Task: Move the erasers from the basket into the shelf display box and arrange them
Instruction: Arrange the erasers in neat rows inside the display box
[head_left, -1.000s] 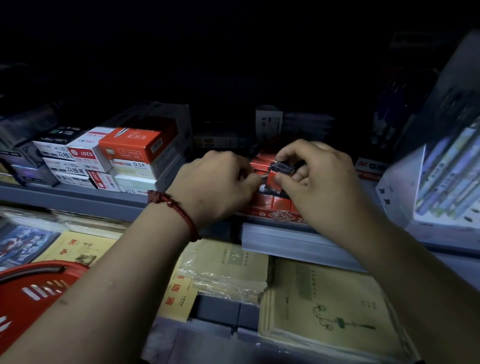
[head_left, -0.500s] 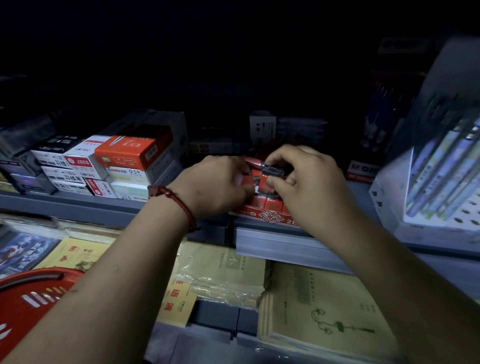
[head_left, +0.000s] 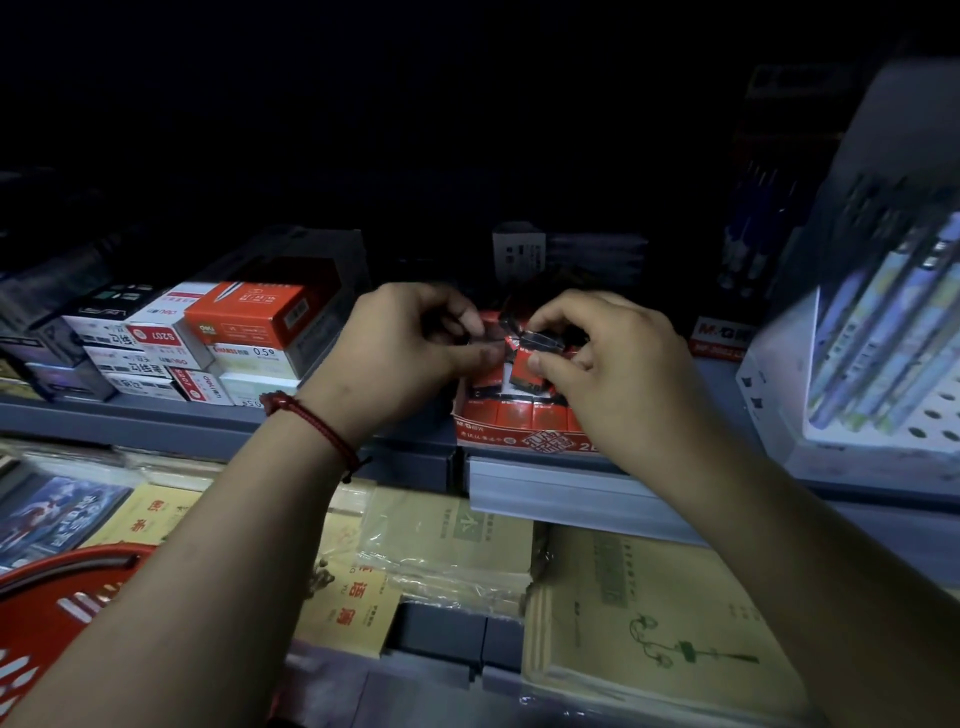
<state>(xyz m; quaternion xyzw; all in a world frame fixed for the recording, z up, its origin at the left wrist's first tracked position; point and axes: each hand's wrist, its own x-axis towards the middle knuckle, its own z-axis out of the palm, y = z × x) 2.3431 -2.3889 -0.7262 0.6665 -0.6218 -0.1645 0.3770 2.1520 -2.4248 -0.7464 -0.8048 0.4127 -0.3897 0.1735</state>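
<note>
Right hand (head_left: 613, 374) was curled, thumb and fingers pinching a red-and-black eraser (head_left: 523, 370). I saw it held just above the red display box (head_left: 519, 439), over the back rows. Glossy film on the eraser's top caught the light. The left hand (head_left: 410, 343) was curled too, thumb and forefinger closed right at the eraser's left edge. The light was too dim for me to tell if it actually gripped anything. It wore a red cord bracelet (head_left: 322, 431) on the wrist.

The display box sat at the shelf edge (head_left: 156, 421), with a row of red erasers (head_left: 530, 413) packed upright along its front wall. The red basket (head_left: 52, 613) was at lower left, partly under the left forearm, well apart from the box, and I couldn't see its contents.

Stacked refill boxes (head_left: 244, 317) stood left of the hands on the same shelf, and a pen display (head_left: 883, 332) stood to the right. Wrapped exercise books (head_left: 649, 623) lay on the level below.
</note>
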